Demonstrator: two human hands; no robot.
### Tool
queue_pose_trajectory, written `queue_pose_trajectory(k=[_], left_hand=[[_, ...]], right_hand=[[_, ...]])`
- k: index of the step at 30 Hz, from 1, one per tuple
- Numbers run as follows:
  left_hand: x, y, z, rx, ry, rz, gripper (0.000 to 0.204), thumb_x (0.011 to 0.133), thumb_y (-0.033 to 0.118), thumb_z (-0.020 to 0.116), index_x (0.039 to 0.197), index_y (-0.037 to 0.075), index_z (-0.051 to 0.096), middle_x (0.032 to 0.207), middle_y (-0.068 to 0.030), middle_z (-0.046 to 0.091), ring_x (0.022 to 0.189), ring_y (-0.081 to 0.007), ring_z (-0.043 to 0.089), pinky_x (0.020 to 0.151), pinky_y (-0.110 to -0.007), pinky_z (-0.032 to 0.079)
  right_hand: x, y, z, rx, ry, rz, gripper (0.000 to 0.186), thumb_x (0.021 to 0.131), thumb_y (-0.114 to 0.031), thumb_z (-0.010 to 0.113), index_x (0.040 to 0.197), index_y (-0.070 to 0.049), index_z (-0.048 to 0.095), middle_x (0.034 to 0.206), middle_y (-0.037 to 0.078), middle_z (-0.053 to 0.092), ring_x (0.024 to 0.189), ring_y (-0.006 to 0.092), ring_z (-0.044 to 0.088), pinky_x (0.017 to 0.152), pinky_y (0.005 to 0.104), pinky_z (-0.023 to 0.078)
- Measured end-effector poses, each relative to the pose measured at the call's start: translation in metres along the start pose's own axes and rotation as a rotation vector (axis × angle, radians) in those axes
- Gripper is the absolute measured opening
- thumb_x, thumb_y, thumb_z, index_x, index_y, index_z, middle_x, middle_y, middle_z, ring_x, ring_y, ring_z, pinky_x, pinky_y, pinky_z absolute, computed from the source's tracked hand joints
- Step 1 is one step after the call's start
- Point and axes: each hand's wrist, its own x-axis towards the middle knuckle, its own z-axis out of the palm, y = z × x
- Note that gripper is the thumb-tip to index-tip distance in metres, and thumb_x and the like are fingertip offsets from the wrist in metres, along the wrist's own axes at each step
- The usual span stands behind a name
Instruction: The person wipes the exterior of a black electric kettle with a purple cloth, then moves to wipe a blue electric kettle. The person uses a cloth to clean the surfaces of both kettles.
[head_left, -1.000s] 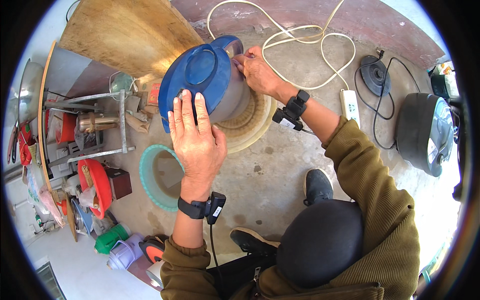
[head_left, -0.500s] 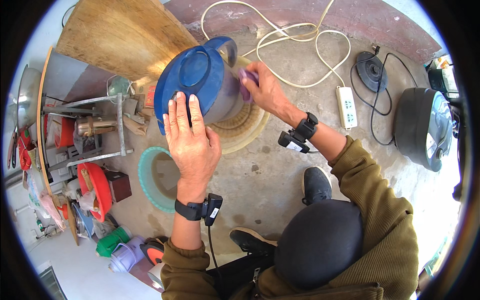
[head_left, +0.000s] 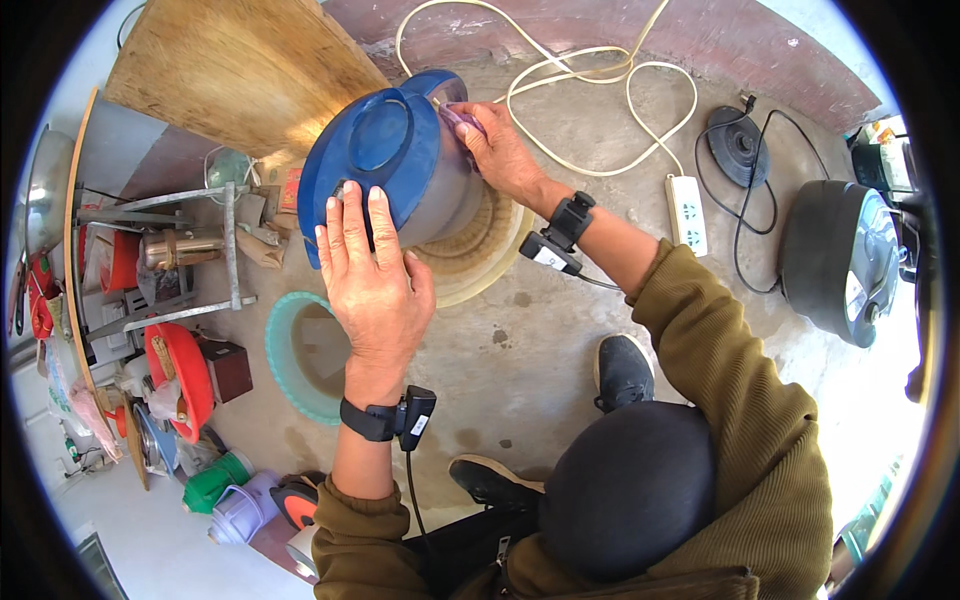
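A tank with a blue top (head_left: 372, 150), a loop handle and a cloudy see-through body (head_left: 455, 190) sits tilted on a round, ribbed, beige stand (head_left: 500, 245). My left hand (head_left: 372, 285) lies over the near edge of the blue top, fingers stretched out and pressing lightly on it. A purple cloth (head_left: 462, 117) is bunched in my right hand (head_left: 508, 160), which holds it against the side of the tank, close to the handle. My palm and fingers partly cover the cloth.
A turquoise basin (head_left: 284, 370) of murky water stands left of the stand. Behind the tank leans a wooden board (head_left: 240, 75). A metal rack (head_left: 235, 245) is at left. On the right lie a white power strip (head_left: 687, 215), its looping cord, a black disc (head_left: 738, 150) and a black appliance (head_left: 825, 265).
My right hand has moved left and away from me along the tank's side with the cloth, nearer the handle. My left hand stays on the blue top. The whole view has shifted slightly.
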Motion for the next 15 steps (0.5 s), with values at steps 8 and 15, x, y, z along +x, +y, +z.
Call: queue_pose_trajectory(k=[8, 15], left_hand=[[-0.001, 0.000, -0.001, 0.007, -0.003, -0.029, 0.077, 0.075, 0.002, 0.065, 0.150, -0.001, 0.048, 0.156, -0.0241, 0.045, 0.142, -0.0458, 0.045, 0.118, -0.058, 0.033], [-0.001, -0.002, -0.003, 0.007, 0.008, -0.024, 0.077, 0.076, 0.001, 0.063, 0.152, 0.002, 0.047, 0.157, -0.0205, 0.046, 0.144, -0.0424, 0.044, 0.119, -0.056, 0.033]], right_hand=[[-0.019, 0.025, 0.028, -0.170, 0.245, -0.073, 0.034, 0.106, -0.014, 0.055, 0.138, -0.002, 0.055, 0.122, 0.022, 0.062, 0.111, 0.0324, 0.062, 0.099, 0.0408, 0.049], [-0.053, -0.008, 0.021, 0.070, 0.203, 0.100, 0.037, 0.104, -0.019, 0.061, 0.136, -0.001, 0.056, 0.117, 0.014, 0.058, 0.100, 0.0231, 0.061, 0.092, 0.0369, 0.051]])
